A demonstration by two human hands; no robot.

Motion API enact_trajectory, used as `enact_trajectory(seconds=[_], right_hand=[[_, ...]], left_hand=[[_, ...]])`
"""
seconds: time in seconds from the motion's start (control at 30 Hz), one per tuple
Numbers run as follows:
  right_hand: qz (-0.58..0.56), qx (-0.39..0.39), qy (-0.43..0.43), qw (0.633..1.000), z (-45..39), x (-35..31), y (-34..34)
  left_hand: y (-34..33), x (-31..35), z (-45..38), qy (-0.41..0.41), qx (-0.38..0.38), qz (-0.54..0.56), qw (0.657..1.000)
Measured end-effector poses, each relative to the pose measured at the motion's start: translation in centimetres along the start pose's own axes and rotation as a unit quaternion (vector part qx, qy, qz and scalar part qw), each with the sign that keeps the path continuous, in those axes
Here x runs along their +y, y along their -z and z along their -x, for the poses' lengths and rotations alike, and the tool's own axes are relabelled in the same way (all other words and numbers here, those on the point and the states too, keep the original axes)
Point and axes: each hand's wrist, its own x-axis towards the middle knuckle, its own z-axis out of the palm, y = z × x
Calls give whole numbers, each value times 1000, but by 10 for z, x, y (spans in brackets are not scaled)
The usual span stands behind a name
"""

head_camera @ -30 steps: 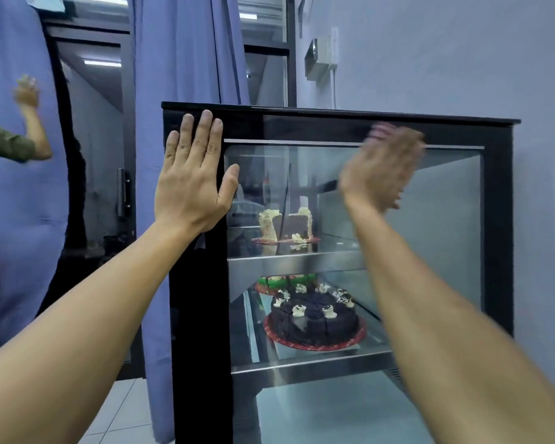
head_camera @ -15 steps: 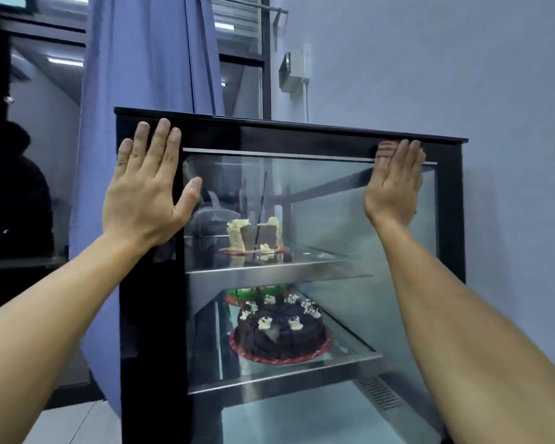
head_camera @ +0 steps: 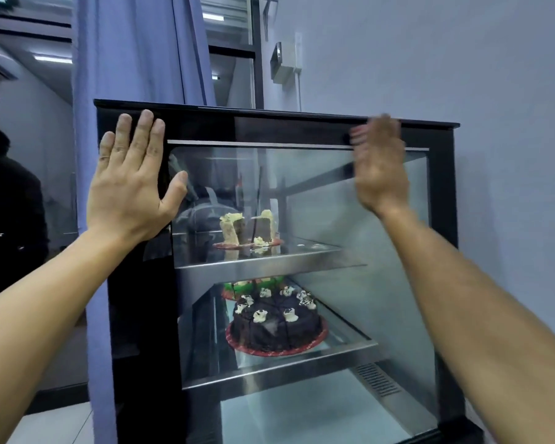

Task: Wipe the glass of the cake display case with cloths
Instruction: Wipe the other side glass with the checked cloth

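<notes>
The cake display case (head_camera: 442, 193) is a black-framed cabinet with a large glass front (head_camera: 318, 193) and steel shelves. My left hand (head_camera: 130, 184) lies flat with spread fingers on the black left post, thumb at the glass edge; no cloth shows under it. My right hand (head_camera: 380, 165) is blurred and pressed flat against the upper right of the glass, fingertips on the top frame. A reddish streak (head_camera: 357, 133) shows beside those fingertips; I cannot tell whether it is a cloth or a reflection.
Inside, a cut cream cake (head_camera: 247, 229) sits on the upper shelf, with a chocolate cake (head_camera: 276, 322) and a green-topped cake (head_camera: 253, 283) below. A blue curtain (head_camera: 135, 59) hangs behind the case on the left. A grey wall (head_camera: 462, 59) stands to the right.
My right hand has slid left and up along the top of the glass and is now blurred. My left hand has stayed flat on the left post. The view has shifted slightly.
</notes>
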Motion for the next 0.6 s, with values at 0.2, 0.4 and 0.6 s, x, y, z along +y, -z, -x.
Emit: enact_trajectory(seconds=[0.2, 0.4, 0.6], right_hand=[[-78, 53, -340, 936, -29, -29, 8], [9, -31, 344, 938, 59, -169, -32], [36, -6, 137, 990, -9, -18, -6]], left_hand=[[0, 0, 0, 3, 2, 2, 1000], [0, 0, 0, 0, 7, 7, 1000], [0, 1, 0, 0, 13, 2, 1000]])
